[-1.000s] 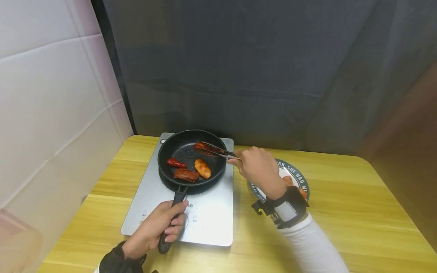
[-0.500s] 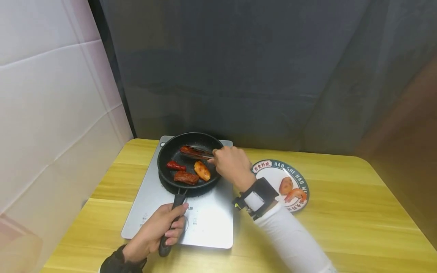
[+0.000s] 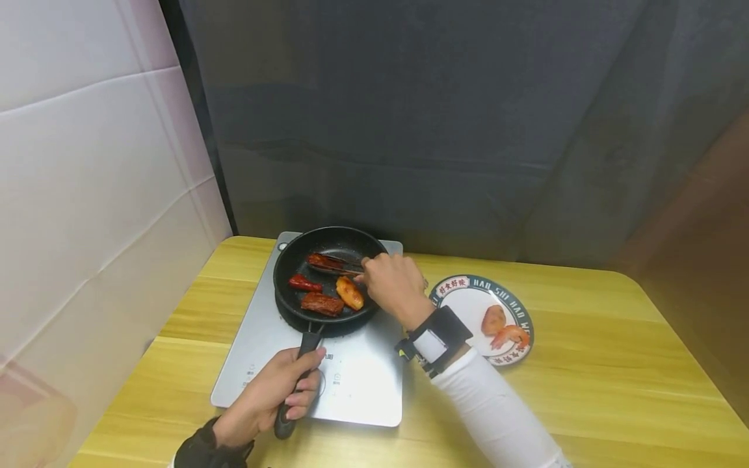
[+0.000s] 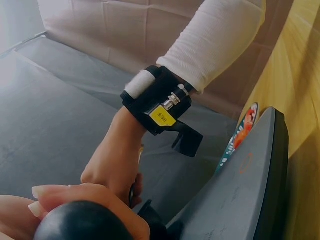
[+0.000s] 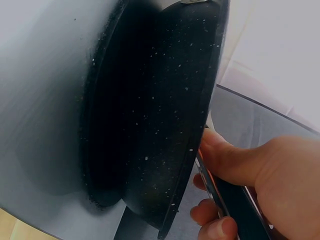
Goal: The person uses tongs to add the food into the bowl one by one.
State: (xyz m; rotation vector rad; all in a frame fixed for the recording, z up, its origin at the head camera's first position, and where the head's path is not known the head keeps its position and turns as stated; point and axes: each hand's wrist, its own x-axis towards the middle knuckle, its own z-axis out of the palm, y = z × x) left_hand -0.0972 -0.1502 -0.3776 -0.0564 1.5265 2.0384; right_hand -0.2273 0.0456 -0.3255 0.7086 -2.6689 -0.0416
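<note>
My left hand [image 3: 287, 387] grips the black handle [image 3: 285, 419] of a frying pan [image 3: 292, 247], its fingers wrapped round it; the handle's rounded end [image 4: 82, 222] shows in the left wrist view. In my right hand [image 3: 392, 283] is a pair of metal tongs [image 3: 350, 271], reaching over the pan's right rim. A dark reddish-brown food piece [image 3: 318, 260] lies at the tips of the tongs. Nearby in the pan are a small red piece [image 3: 304, 283], a ridged brown-red block [image 3: 322, 303] and a browned yellow piece [image 3: 349, 292]. From the right wrist, the pan's side hides the food.
Under the pan is a silver induction cooker [image 3: 368, 383] on a wooden table [image 3: 585, 364]. A green-rimmed plate [image 3: 456, 284] at the right bears a shrimp [image 3: 511, 337] and a light-brown piece [image 3: 493, 320]. A dark curtain [image 3: 409, 130] hangs behind.
My right hand has moved left with the tongs, and the reddish-brown piece has shifted left across the pan. The plate now shows more fully. My left hand stays on the handle.
</note>
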